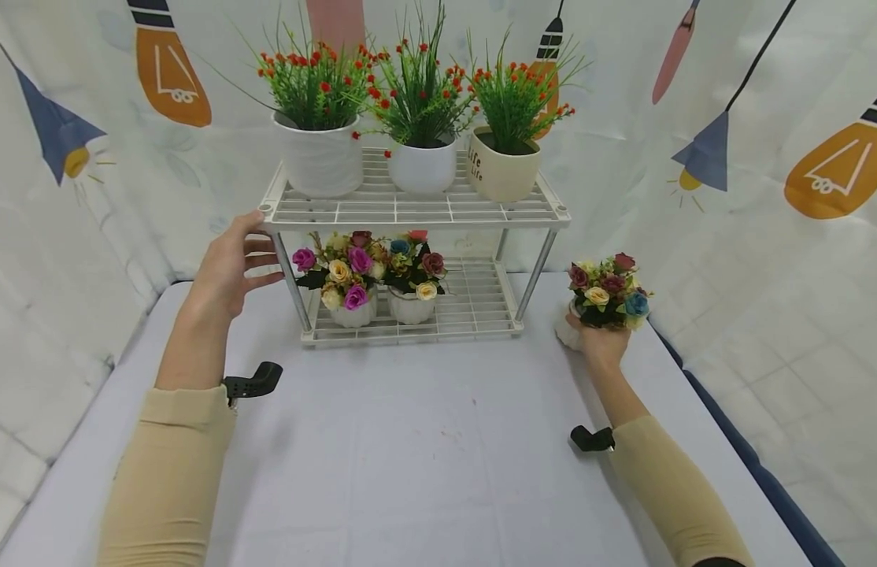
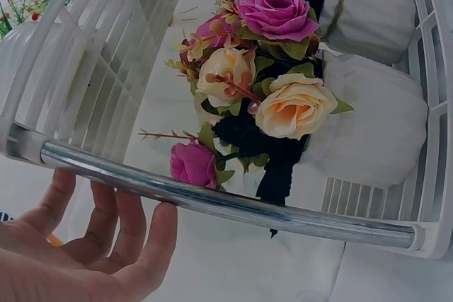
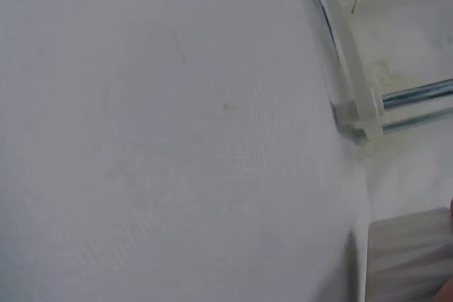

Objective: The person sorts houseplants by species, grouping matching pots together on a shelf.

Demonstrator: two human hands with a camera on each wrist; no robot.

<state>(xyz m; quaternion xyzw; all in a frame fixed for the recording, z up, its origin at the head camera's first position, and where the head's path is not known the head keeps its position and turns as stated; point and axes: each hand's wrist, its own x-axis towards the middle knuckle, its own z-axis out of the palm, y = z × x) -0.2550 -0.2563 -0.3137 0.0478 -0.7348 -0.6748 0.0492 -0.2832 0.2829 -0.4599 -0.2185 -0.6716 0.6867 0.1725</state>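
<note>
A white two-tier shelf rack (image 1: pixel 410 340) stands on the table. My left hand (image 1: pixel 229 264) is at its upper left front corner, with relaxed fingertips against the metal post (image 2: pixel 233 206). Out to the right of the rack, my right hand (image 1: pixel 603 342) grips a small white flowerpot (image 1: pixel 568 332) holding dark red, cream and blue artificial roses (image 1: pixel 608 291). Part of this pot (image 3: pixel 410 256) shows low in the right wrist view. On the lower tier, two similar pots, one with magenta and cream roses (image 1: pixel 342 268) and another with mixed roses (image 1: pixel 416 264), sit toward the left.
Three larger pots with red-flowered grass line the upper tier: a white one (image 1: pixel 321 161), a smaller white one (image 1: pixel 423 167) and a cream one (image 1: pixel 505 169). White cloth covers the table (image 1: pixel 410 457). A printed curtain (image 1: pixel 623 157) hangs close behind and at both sides.
</note>
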